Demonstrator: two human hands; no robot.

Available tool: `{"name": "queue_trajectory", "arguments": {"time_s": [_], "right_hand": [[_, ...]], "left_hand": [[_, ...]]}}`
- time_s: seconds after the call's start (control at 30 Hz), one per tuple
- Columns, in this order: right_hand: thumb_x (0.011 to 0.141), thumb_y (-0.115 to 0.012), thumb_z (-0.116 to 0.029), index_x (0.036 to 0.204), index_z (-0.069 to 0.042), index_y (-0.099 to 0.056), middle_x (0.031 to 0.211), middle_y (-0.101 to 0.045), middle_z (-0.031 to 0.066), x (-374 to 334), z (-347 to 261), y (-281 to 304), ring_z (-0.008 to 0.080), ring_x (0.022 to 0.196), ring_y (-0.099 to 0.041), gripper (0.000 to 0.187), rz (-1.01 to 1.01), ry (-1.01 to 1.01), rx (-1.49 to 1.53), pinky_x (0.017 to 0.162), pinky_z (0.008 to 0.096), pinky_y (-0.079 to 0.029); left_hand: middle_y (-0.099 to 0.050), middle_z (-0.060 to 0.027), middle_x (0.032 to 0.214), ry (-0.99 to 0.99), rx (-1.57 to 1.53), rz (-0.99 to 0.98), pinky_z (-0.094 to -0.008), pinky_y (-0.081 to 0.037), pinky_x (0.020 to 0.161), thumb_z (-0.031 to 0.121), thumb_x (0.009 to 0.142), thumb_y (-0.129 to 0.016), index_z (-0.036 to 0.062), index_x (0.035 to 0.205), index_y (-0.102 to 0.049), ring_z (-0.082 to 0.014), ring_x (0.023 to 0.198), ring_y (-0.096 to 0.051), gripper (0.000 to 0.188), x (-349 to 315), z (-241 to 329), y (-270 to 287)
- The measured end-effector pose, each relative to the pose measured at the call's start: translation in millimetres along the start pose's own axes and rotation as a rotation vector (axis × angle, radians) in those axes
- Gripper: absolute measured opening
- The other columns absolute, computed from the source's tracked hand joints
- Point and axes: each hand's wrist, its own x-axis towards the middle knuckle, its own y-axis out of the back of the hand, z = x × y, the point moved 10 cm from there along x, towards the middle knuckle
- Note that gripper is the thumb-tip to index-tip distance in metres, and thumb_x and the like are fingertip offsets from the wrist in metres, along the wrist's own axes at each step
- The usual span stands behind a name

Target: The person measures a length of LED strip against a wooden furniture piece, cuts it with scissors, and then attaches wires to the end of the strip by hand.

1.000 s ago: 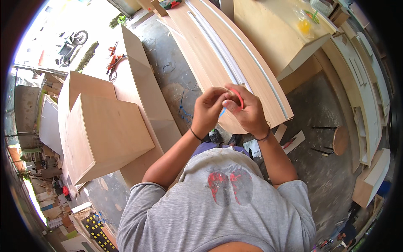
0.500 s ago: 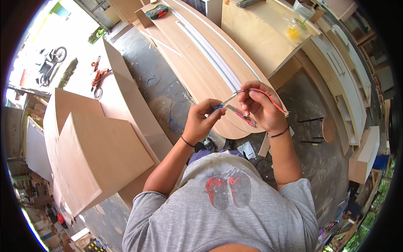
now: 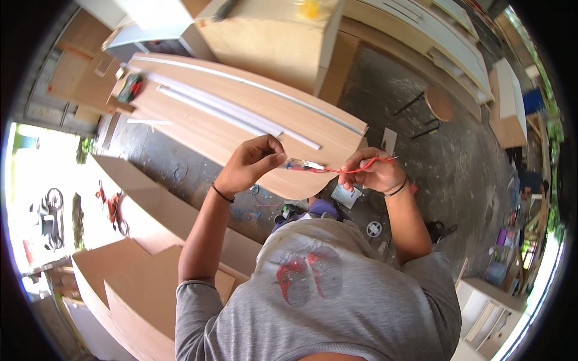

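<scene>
My right hand (image 3: 378,173) grips a red wire (image 3: 363,168), whose bare-looking tip sticks out past the fingers on the right. The wire's other end runs left towards a thin silvery strip (image 3: 308,163) between my hands; whether they join is hard to tell. Thumb and fingertips of my left hand (image 3: 253,163) are pinched together close to the strip's left end, and what lies between them is too small to make out. Bits of blue and red show around the strip, blurred. Both hands are above the near end of a long wood-faced board (image 3: 241,96).
White strips (image 3: 211,109) and a green and red tool (image 3: 129,88) lie on the board. A round stool (image 3: 438,104) stands right, a white spool (image 3: 374,229) lies on the floor. Wooden cabinet parts (image 3: 138,289) fill the left; a large plywood box (image 3: 265,48) stands beyond.
The view has turned, shifting the surroundings. My hands have moved apart slightly, and the red wire now stretches left from my right hand, where it earlier curved over its back.
</scene>
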Motion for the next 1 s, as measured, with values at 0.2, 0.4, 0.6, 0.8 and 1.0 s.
{"name": "queue_trajectory", "arguments": {"time_s": [0.2, 0.4, 0.6, 0.8, 1.0], "right_hand": [[0.088, -0.052, -0.015, 0.116, -0.002, -0.053, 0.1, -0.063, 0.0169, -73, 1, 123, 0.0235, 0.086, -0.061, 0.031, 0.308, 0.177, 0.17, 0.073, 0.035, -0.048], [0.084, -0.061, -0.018, 0.106, -0.004, -0.059, 0.103, -0.062, 0.0113, -126, -8, 231, 0.0218, 0.093, -0.059, 0.026, 0.977, 0.181, -0.428, 0.079, 0.034, -0.046], [0.078, -0.067, -0.018, 0.101, -0.003, -0.062, 0.102, -0.062, 0.016, -78, -42, 233, 0.0336, 0.097, -0.057, 0.028, 1.012, 0.319, -1.306, 0.084, 0.0408, -0.044], [0.081, -0.063, -0.021, 0.095, -0.004, -0.065, 0.088, -0.065, 0.0166, -54, -4, 295, 0.032, 0.086, -0.061, 0.022, 0.967, 0.051, -1.3, 0.075, 0.0389, -0.048], [0.081, -0.059, -0.02, 0.083, -0.002, -0.065, 0.079, -0.064, 0.0179, -56, 2, 318, 0.0325, 0.076, -0.063, 0.019, 0.931, -0.165, -1.102, 0.067, 0.0387, -0.049]], "left_hand": [[-0.065, -0.0088, 0.08, -0.044, 0.728, -0.12, -0.0276, -0.047, 0.064, 0.011, 0.084, -0.063, -0.0012, 0.091, -0.065, -0.0143, 0.068, -0.059, 0.014, 109, -6, -38], [-0.066, -0.013, 0.081, 0.03, 0.77, -0.266, -0.032, -0.049, 0.07, 0.014, 0.083, -0.061, 0.0, 0.087, -0.066, -0.0227, 0.076, -0.064, 0.015, 217, -93, -67], [-0.066, -0.0112, 0.082, 0.174, 0.763, -0.386, -0.0308, -0.049, 0.075, 0.016, 0.086, -0.059, 0.0004, 0.09, -0.066, -0.0189, 0.079, -0.063, 0.017, 270, -169, -78], [-0.066, -0.0099, 0.078, 0.247, 0.654, -0.333, -0.03, -0.048, 0.072, 0.017, 0.082, -0.062, 0.0034, 0.088, -0.068, -0.0172, 0.076, -0.062, 0.016, 286, -201, -65], [-0.065, -0.0107, 0.08, 0.151, 0.772, -0.238, -0.0301, -0.049, 0.069, 0.016, 0.081, -0.063, 0.0062, 0.086, -0.066, -0.0187, 0.074, -0.063, 0.011, 283, -229, -58]]}}
